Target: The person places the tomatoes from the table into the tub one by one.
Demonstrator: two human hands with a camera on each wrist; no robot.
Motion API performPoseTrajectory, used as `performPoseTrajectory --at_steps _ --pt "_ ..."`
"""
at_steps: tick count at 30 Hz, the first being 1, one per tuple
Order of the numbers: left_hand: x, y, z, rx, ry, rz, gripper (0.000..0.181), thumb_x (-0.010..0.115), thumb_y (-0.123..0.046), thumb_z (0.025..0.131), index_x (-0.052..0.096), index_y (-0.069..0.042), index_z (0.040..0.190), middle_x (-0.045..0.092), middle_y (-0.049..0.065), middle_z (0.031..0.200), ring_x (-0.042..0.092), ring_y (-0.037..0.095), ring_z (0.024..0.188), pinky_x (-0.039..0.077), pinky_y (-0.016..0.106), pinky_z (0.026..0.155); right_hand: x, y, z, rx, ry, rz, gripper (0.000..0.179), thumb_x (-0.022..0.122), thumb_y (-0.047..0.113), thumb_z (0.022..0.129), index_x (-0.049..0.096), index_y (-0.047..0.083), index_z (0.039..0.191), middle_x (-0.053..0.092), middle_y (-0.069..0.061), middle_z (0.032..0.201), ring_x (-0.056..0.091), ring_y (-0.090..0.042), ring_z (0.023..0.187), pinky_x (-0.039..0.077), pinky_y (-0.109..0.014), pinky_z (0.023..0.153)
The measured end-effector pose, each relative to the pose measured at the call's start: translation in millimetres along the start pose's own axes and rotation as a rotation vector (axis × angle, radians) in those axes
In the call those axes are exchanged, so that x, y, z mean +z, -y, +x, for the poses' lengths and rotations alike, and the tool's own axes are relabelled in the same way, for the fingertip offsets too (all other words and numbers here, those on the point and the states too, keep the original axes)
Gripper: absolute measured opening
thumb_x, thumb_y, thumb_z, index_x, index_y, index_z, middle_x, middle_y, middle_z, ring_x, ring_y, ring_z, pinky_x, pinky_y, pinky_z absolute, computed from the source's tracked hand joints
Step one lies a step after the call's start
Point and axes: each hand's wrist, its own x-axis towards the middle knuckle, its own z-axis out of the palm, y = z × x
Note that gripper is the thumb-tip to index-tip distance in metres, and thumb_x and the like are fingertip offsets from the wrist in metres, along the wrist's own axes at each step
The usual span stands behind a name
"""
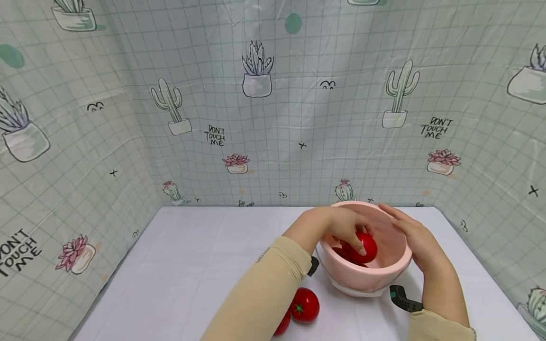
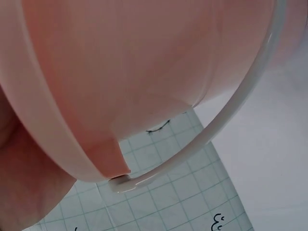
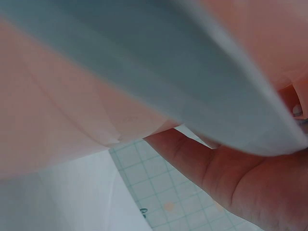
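Observation:
A pink bucket (image 1: 362, 279) stands on the table, its white handle (image 2: 231, 108) hanging down outside its wall. My left hand (image 1: 347, 227) reaches over the rim and grips a red tomato (image 1: 368, 247) inside, thumb on its near face. Darker red tomatoes (image 1: 342, 253) lie beneath it, partly hidden. At the bucket's right side, my right hand (image 1: 414, 234) holds the rim; in the right wrist view a digit (image 3: 178, 147) lies along the outer wall. Two more tomatoes sit on the table, one (image 1: 304, 305) with a green stem star and one (image 1: 282, 324) partly behind my left sleeve.
A white table (image 1: 192, 255) spreads out left of the bucket. Gridded, cactus-printed sheets (image 1: 298, 118) rise at its back and both sides. Dark wrist-worn devices (image 1: 405, 299) sit near the bucket's front wall.

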Motion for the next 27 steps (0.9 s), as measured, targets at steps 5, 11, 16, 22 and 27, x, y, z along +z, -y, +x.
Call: performPoseTrajectory --at_steps 5,11,16,22,27 --pt "1.7 0.0 1.5 0.006 0.004 0.04 0.037 0.077 -0.023 0.086 0.062 -0.032 0.118 0.056 -0.012 0.114 0.052 0.005 0.101 0.057 0.028 0.084 0.2 -1.1 -0.1 -0.006 0.0 -0.004 0.049 0.025 0.048 0.107 0.027 0.039 0.155 0.016 -0.011 0.166 0.016 -0.041 0.15 0.022 -0.066 0.116" --pt "0.6 3.9 5.4 0.054 -0.007 0.125 0.044 0.074 -0.026 0.088 0.061 -0.028 0.13 0.058 -0.014 0.118 0.052 0.005 0.1 0.055 0.023 0.081 0.3 -1.5 0.4 -0.012 -0.003 -0.01 0.05 0.026 0.049 0.107 0.027 0.038 0.155 0.017 -0.012 0.165 0.016 -0.042 0.15 0.022 -0.067 0.115" --pt "-0.2 7.5 7.6 0.098 -0.037 0.161 0.044 0.074 -0.029 0.089 0.062 -0.028 0.131 0.06 -0.016 0.12 0.055 0.004 0.098 0.051 0.016 0.078 0.3 -1.7 1.4 -0.016 -0.004 -0.01 0.05 0.026 0.049 0.107 0.027 0.036 0.156 0.017 -0.012 0.165 0.017 -0.041 0.15 0.022 -0.068 0.115" --pt "-1.7 14.2 5.5 0.167 -0.079 0.168 0.038 0.07 -0.032 0.092 0.063 -0.026 0.129 0.062 -0.016 0.114 0.062 0.006 0.093 0.05 0.014 0.079 0.8 -2.3 2.0 -0.013 0.005 -0.011 0.05 0.025 0.049 0.107 0.026 0.039 0.155 0.017 -0.012 0.165 0.017 -0.041 0.15 0.023 -0.066 0.115" --pt "-5.6 23.6 -3.3 0.216 -0.168 0.139 0.033 0.069 -0.037 0.092 0.066 -0.029 0.124 0.063 -0.02 0.113 0.056 -0.002 0.104 0.046 0.014 0.089 1.4 -2.3 0.8 0.0 0.004 -0.007 0.05 0.026 0.051 0.106 0.026 0.04 0.155 0.015 -0.012 0.166 0.015 -0.042 0.15 0.023 -0.068 0.115"
